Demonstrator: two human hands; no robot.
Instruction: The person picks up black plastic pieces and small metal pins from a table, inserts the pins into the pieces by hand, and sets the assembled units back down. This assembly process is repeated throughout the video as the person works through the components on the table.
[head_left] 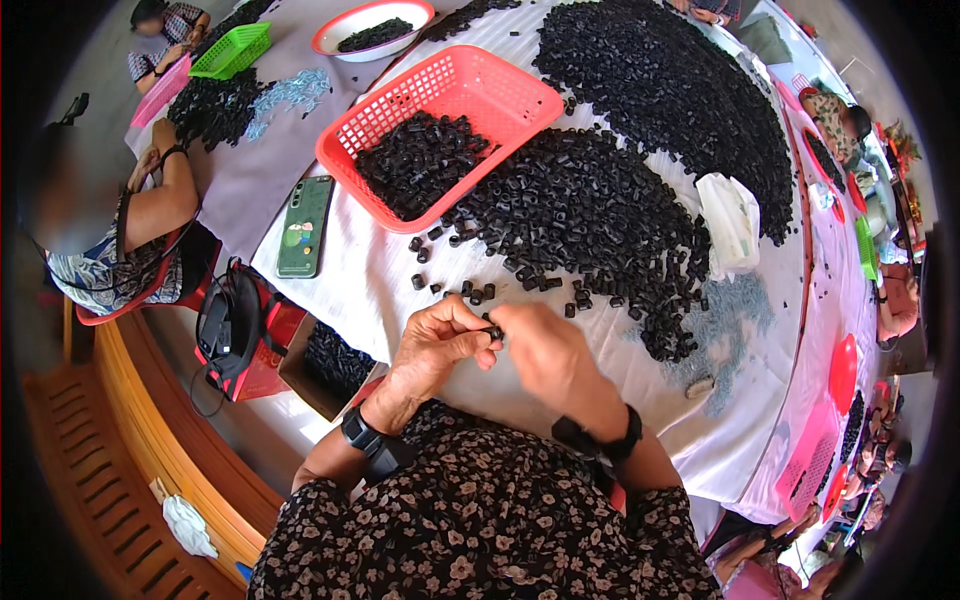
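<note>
My left hand (440, 345) and my right hand (550, 355) meet just above the white table cover (350, 280), pinching one small black ring part (494, 331) between their fingertips. A wide heap of the same black parts (590, 215) lies right beyond my hands, with several loose ones scattered at its near edge. A red plastic basket (450, 100) part-filled with black parts stands behind the heap, to the left. Both wrists carry black bands.
A green phone (305, 225) lies left of the basket. A white crumpled bag (730, 220) and small blue-grey pieces (735, 310) lie right. A second large black heap (670, 80), white bowl (372, 25), green basket (232, 50) and other seated people ring the table.
</note>
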